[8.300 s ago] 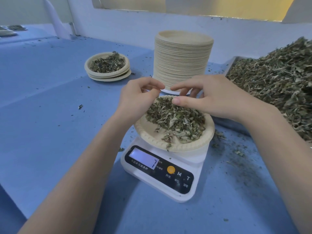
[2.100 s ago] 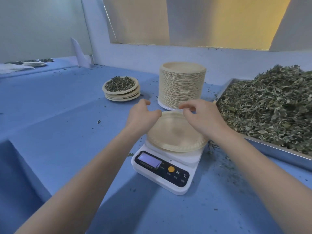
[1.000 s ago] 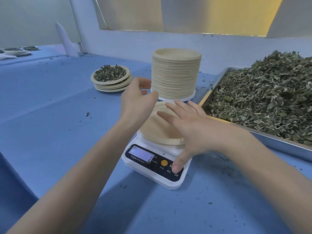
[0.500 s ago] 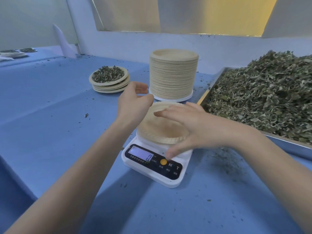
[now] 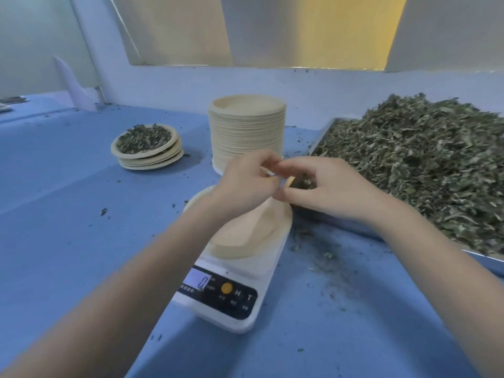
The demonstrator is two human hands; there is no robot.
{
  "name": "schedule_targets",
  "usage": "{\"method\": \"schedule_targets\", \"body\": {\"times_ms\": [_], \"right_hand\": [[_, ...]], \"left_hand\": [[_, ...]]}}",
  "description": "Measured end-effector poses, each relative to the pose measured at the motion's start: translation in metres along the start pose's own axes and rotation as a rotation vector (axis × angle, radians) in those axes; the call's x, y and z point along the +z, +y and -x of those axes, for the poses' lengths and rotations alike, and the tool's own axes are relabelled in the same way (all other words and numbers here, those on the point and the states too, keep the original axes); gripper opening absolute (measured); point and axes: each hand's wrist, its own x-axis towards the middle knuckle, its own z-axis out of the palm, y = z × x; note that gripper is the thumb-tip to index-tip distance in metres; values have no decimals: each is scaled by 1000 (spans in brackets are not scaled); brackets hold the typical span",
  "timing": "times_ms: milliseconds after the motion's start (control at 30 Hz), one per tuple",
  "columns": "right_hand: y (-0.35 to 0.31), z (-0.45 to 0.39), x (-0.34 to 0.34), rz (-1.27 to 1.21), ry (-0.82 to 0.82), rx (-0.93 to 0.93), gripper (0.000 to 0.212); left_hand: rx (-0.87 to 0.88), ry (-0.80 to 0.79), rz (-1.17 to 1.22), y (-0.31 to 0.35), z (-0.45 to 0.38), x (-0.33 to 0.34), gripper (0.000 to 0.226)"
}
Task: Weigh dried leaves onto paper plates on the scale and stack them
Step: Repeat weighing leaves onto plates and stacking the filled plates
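A white digital scale (image 5: 228, 304) with a black panel stands in the middle of the blue table, and its display shows 0. An empty paper plate (image 5: 253, 236) lies on it. My left hand (image 5: 244, 186) and my right hand (image 5: 331, 188) hover over the plate's far edge with their fingertips meeting. Both have loosely curled fingers, and I see nothing held in either. My right hand is at the near corner of the metal tray (image 5: 321, 135), which is heaped with dried leaves (image 5: 425, 165).
A tall stack of empty paper plates (image 5: 246, 126) stands just behind the scale. A short stack of filled plates (image 5: 147, 143) sits at the back left. Leaf crumbs litter the blue table (image 5: 68, 227) right of the scale. A wall runs behind.
The filled plate left the scale and an empty one took its place. My right hand pressed a scale button, then rose to meet my left hand over the plate's far edge.
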Motion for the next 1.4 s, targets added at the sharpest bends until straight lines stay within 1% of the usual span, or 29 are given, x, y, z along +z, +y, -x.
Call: {"method": "schedule_targets", "body": {"times_ms": [100, 167, 267, 333, 400, 467, 500, 567, 633, 667, 700, 733, 800, 833, 900, 967, 1000, 1033, 1100, 1133, 1167, 1300, 1400], "right_hand": [[24, 10, -29, 76, 17, 97, 44], [45, 17, -48, 189, 20, 175, 50], [76, 25, -70, 415, -42, 350, 72], [94, 29, -75, 541, -149, 480, 90], [108, 30, -75, 566, -246, 569, 104], [117, 29, -71, 579, -311, 622, 110], [120, 27, -67, 584, -333, 635, 108], [123, 22, -56, 548, -351, 620, 91], [123, 16, -46, 451, -298, 527, 70], [123, 14, -44, 398, -261, 471, 66], [123, 14, -45, 343, -231, 427, 70], [124, 14, -48, 290, -217, 408, 83], [127, 18, -59, 296, -243, 418, 111], [128, 19, -64, 349, -280, 448, 118], [129, 19, -66, 398, -373, 534, 119], [125, 12, -58, 397, -417, 563, 113], [124, 8, -51, 374, -403, 561, 109], [123, 4, -45, 317, -370, 561, 101], [123, -3, -37, 120, -280, 579, 78], [122, -6, -35, 39, -238, 592, 69], [122, -8, -35, -10, -190, 598, 66], [121, -12, -51, -103, -6, 566, 72], [112, -14, -66, -126, 42, 541, 68]], "left_hand": [[43, -100, -74, 22, -27, 27, 31], [67, -204, -127, 36, -47, 49, 38], [122, -403, -346, 52, -76, 85, 60], [44, -549, -532, 54, -93, 103, 81], [-93, -657, -629, 50, -104, 111, 104], [-214, -739, -576, 46, -109, 114, 117], [-260, -788, -511, 44, -108, 116, 119], [-276, -852, -402, 40, -106, 119, 116], [-230, -875, -287, 38, -103, 121, 109], [-214, -887, -242, 38, -102, 120, 108], [-187, -893, -239, 37, -101, 117, 110], [-143, -882, -294, 35, -102, 111, 112], [-49, -824, -517, 30, -106, 97, 118], [-33, -815, -613, 28, -108, 92, 119], [-84, -854, -681, 28, -109, 89, 120], [-162, -920, -618, 31, -108, 97, 118], [-182, -923, -570, 32, -108, 103, 114], [-179, -903, -520, 33, -108, 109, 104], [-157, -845, -386, 34, -109, 117, 74], [-164, -822, -317, 35, -109, 119, 64], [-170, -793, -264, 36, -109, 119, 61], [-119, -629, -116, 42, -115, 107, 68], [-113, -542, -7, 52, -116, 98, 72]]}}
